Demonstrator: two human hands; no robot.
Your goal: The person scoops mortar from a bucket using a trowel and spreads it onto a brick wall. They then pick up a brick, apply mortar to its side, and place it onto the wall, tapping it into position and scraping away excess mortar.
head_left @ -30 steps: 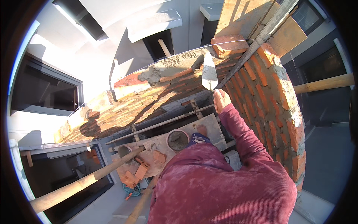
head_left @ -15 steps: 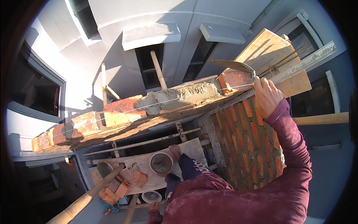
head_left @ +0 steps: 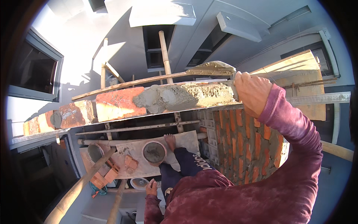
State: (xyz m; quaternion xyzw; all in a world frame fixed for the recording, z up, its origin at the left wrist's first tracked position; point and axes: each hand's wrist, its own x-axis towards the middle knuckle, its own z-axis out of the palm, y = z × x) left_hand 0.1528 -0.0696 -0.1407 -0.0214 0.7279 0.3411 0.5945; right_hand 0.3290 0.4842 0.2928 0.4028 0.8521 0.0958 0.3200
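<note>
My right hand (head_left: 253, 92) is closed around the handle of a trowel (head_left: 213, 68) at the right end of a brick wall's top. The mortar-smeared blade points left, just beyond the wall's far edge. Below it, a bed of wet grey mortar (head_left: 175, 98) covers the top course, partly in shadow. Left of the mortar lies an orange brick (head_left: 119, 102), with more bricks (head_left: 76, 114) further left. My left hand (head_left: 151, 187) hangs low by my body, fingers loosely apart and holding nothing visible, near a round white container (head_left: 139, 183).
Below, a plank platform (head_left: 182, 143) carries a mortar bucket (head_left: 154, 152), a second bucket (head_left: 96, 152) and loose bricks (head_left: 105, 177). A bamboo pole (head_left: 80, 185) slants across the lower left. Wooden boards (head_left: 304, 71) and a long metal straightedge (head_left: 320, 98) extend right of my right hand.
My view has shifted. My right hand and the trowel have come left along the wall to the mortar's right end, covering the brick there. My left hand has risen slightly.
</note>
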